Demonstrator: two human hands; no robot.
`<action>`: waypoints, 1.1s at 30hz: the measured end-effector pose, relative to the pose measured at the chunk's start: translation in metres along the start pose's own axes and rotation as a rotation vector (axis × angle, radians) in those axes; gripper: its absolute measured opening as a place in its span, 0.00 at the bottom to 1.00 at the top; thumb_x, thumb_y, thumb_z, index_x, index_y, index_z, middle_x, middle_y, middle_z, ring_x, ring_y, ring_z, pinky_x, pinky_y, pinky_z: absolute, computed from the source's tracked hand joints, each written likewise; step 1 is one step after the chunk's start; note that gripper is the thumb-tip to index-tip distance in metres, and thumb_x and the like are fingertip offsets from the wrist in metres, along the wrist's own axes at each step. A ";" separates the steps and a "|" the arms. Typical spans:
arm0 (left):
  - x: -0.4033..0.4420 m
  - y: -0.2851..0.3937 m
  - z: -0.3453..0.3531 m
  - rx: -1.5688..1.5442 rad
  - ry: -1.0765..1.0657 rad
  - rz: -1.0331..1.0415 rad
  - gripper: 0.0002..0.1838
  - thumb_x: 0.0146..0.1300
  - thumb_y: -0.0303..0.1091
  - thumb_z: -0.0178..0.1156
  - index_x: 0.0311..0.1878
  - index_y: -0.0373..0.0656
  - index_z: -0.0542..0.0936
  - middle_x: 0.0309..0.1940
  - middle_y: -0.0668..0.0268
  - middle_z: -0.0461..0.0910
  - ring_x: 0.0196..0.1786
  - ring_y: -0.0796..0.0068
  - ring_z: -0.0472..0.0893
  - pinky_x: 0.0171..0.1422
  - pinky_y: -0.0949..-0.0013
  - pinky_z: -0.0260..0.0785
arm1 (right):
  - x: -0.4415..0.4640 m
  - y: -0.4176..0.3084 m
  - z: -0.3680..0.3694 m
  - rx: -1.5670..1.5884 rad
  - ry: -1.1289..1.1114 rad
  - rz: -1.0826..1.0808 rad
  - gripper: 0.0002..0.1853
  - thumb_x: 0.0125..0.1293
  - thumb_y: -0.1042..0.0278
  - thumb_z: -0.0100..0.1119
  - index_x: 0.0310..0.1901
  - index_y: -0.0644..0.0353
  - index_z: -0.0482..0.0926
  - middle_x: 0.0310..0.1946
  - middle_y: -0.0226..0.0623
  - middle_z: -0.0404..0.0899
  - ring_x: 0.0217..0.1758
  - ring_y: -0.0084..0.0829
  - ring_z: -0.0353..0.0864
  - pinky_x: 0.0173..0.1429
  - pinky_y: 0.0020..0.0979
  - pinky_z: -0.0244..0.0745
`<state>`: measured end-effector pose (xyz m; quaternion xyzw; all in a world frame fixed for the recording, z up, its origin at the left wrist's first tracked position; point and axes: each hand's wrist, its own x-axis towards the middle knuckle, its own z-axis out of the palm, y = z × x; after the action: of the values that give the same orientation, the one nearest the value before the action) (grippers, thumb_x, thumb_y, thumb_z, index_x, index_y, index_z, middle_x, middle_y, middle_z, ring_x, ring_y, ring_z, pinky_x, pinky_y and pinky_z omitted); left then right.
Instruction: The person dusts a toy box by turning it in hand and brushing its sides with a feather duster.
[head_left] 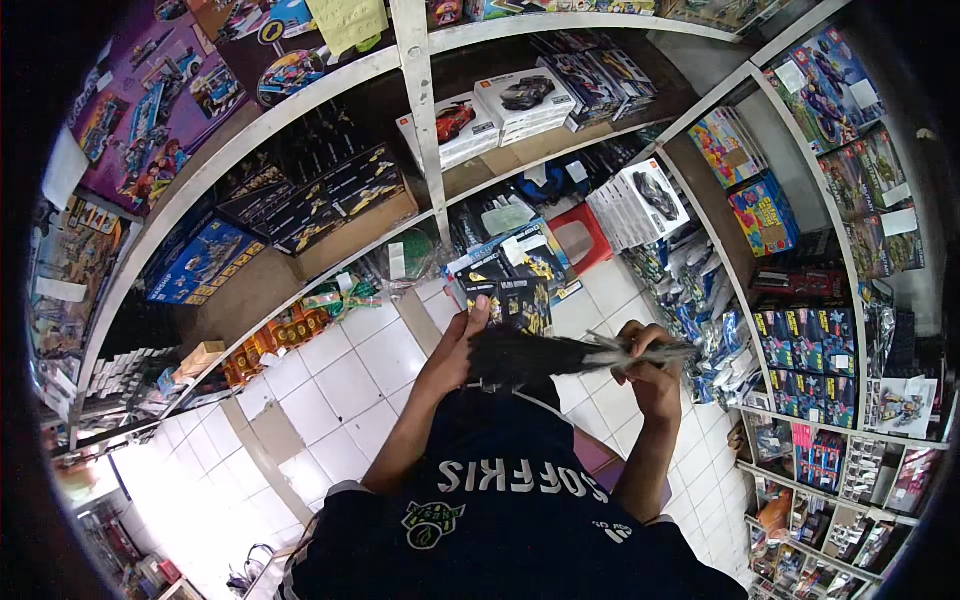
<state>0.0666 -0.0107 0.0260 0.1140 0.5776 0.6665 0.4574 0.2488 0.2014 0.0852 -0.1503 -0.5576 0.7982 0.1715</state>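
Observation:
My left hand (455, 352) is closed at the left edge of a small black box (525, 304) with yellow machines printed on it. Its thumb lies over the box's face, and its other fingers are mostly hidden. In my right hand (648, 372) is a shaggy black duster (525, 356), gripped where its strands turn pale grey. The black end reaches left to my left hand, just below the box; motion blurs the pale part. Beyond the box lie larger blue-edged boxes (549, 262).
White boxes with car pictures (522, 94) sit on the shelf ahead. A red tray (583, 237) and bagged goods (690, 320) are to the right. Orange packs (275, 340) line the low shelf at left. White upright posts (418, 100) divide the shelves above a tiled floor (340, 370).

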 end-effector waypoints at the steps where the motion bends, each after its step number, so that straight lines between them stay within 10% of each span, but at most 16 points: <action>1: 0.000 -0.006 0.000 0.053 0.064 0.025 0.38 0.74 0.65 0.42 0.58 0.32 0.74 0.43 0.68 0.79 0.44 0.77 0.76 0.55 0.73 0.68 | 0.000 -0.002 0.003 0.001 0.056 0.011 0.15 0.49 0.75 0.61 0.39 0.59 0.71 0.35 0.39 0.68 0.23 0.24 0.65 0.24 0.26 0.65; 3: 0.008 -0.037 -0.004 0.101 0.126 0.053 0.38 0.74 0.65 0.42 0.57 0.33 0.75 0.42 0.68 0.79 0.43 0.77 0.75 0.54 0.73 0.68 | 0.000 -0.009 0.009 0.011 0.106 0.049 0.16 0.51 0.73 0.62 0.42 0.60 0.70 0.37 0.39 0.69 0.23 0.24 0.66 0.24 0.26 0.65; 6: 0.021 -0.067 -0.007 0.590 0.319 0.721 0.35 0.75 0.62 0.42 0.52 0.33 0.77 0.40 0.69 0.79 0.42 0.77 0.74 0.52 0.72 0.69 | -0.001 -0.014 0.006 -0.043 0.154 0.067 0.20 0.57 0.66 0.64 0.47 0.61 0.68 0.34 0.37 0.71 0.22 0.23 0.66 0.24 0.27 0.64; 12: 0.002 -0.007 0.011 -0.002 0.102 -0.012 0.32 0.78 0.57 0.41 0.57 0.33 0.76 0.38 0.69 0.79 0.42 0.78 0.73 0.51 0.73 0.69 | 0.006 -0.018 0.009 -0.053 0.244 0.134 0.20 0.58 0.61 0.64 0.45 0.62 0.68 0.23 0.35 0.71 0.18 0.24 0.65 0.23 0.29 0.63; 25: 0.025 -0.007 0.013 0.119 0.021 0.004 0.38 0.76 0.63 0.39 0.57 0.33 0.77 0.46 0.62 0.81 0.47 0.75 0.76 0.57 0.74 0.67 | 0.014 -0.022 -0.008 -0.020 0.304 0.101 0.14 0.66 0.60 0.56 0.45 0.63 0.71 0.27 0.35 0.74 0.23 0.25 0.72 0.27 0.26 0.65; 33: 0.025 0.009 0.028 0.297 0.059 0.021 0.33 0.78 0.59 0.38 0.47 0.33 0.78 0.25 0.70 0.70 0.31 0.80 0.68 0.40 0.72 0.63 | 0.007 -0.021 -0.009 -0.071 0.326 0.113 0.17 0.65 0.56 0.57 0.45 0.62 0.69 0.24 0.36 0.73 0.19 0.24 0.66 0.24 0.26 0.60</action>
<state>0.0673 0.0274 0.0334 0.1668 0.6819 0.5813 0.4115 0.2488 0.2192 0.1017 -0.3150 -0.5407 0.7514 0.2092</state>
